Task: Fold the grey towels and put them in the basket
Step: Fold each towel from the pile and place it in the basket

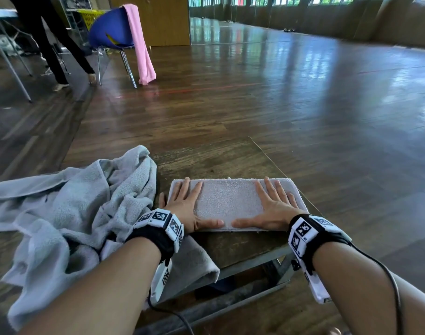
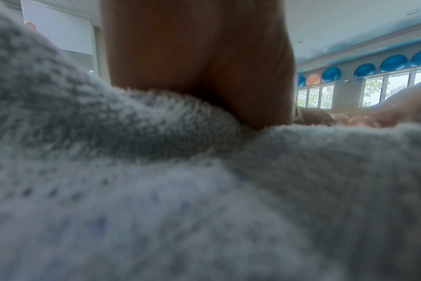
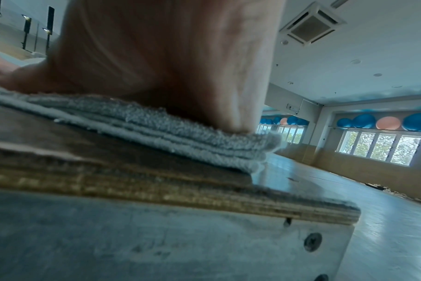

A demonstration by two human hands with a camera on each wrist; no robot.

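Both the left hand (image 1: 186,205) and the right hand (image 1: 274,206) lie flat, fingers spread wide, on the folded grey towel (image 1: 229,201) at the table's (image 1: 245,245) right near corner. A crumpled heap of grey towels (image 1: 69,211) crowds the left edge, touching the left wrist. Beyond, on the floor, a blue chair (image 1: 110,32) carries a pink towel (image 1: 140,44).

From my left wrist camera, blurred grey towel (image 2: 180,199) fills the lower frame. My left hand (image 2: 199,62) presses down into it, palm side toward me. Past it, at right, I see windows (image 2: 385,91) with blue and orange balls (image 2: 394,62) lined above them.
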